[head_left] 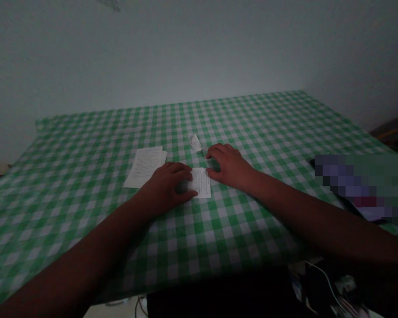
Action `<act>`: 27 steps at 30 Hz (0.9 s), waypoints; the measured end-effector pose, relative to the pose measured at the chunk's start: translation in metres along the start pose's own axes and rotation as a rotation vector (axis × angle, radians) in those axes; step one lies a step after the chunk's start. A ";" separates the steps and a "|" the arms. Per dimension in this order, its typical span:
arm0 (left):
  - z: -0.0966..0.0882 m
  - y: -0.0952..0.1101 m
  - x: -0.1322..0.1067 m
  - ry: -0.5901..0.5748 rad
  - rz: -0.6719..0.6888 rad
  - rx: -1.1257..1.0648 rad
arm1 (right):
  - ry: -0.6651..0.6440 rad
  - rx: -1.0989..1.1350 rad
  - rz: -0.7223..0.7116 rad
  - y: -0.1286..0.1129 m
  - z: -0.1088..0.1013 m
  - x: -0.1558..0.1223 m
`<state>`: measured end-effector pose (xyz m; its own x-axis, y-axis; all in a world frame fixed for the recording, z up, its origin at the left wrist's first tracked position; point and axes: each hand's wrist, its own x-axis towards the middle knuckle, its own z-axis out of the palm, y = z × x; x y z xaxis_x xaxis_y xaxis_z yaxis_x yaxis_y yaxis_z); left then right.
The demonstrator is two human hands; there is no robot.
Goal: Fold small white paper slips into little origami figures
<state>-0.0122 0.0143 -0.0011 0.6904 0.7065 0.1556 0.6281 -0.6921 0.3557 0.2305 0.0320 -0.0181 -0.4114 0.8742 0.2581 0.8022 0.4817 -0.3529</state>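
Note:
A small sheet of paper (201, 183) with lines of text lies on the checked cloth between my hands. My left hand (167, 184) rests at its left edge, thumb and fingertips on the paper and spread apart. At the upper right corner of the sheet, the thumb of my right hand (228, 165) touches or nearly touches it; the fingers are curved and apart from the thumb. Just beyond the hands sits a small folded piece of paper (195, 143), partly raised. Left of them is a stack of printed sheets (146, 163), its lower right part near my left wrist.
A green and white checked tablecloth (199, 238) covers the table, which stands against a pale wall (199, 53). On the right, a dark-edged flat object (368, 214) is mostly blurred out. Cables (328, 278) and clutter show below the table's front edge.

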 end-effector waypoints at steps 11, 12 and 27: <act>0.000 -0.001 0.000 0.010 0.030 -0.015 | -0.182 -0.021 -0.398 -0.012 -0.015 -0.015; 0.000 -0.001 0.000 0.010 0.029 -0.014 | -0.181 -0.022 -0.389 -0.011 -0.016 -0.014; -0.003 -0.002 -0.001 -0.023 0.024 -0.013 | -0.156 -0.049 -0.309 -0.015 -0.013 -0.014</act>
<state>-0.0149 0.0155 0.0010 0.7136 0.6858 0.1429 0.6063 -0.7068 0.3644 0.2295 0.0118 -0.0051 -0.6960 0.6886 0.2035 0.6481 0.7245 -0.2349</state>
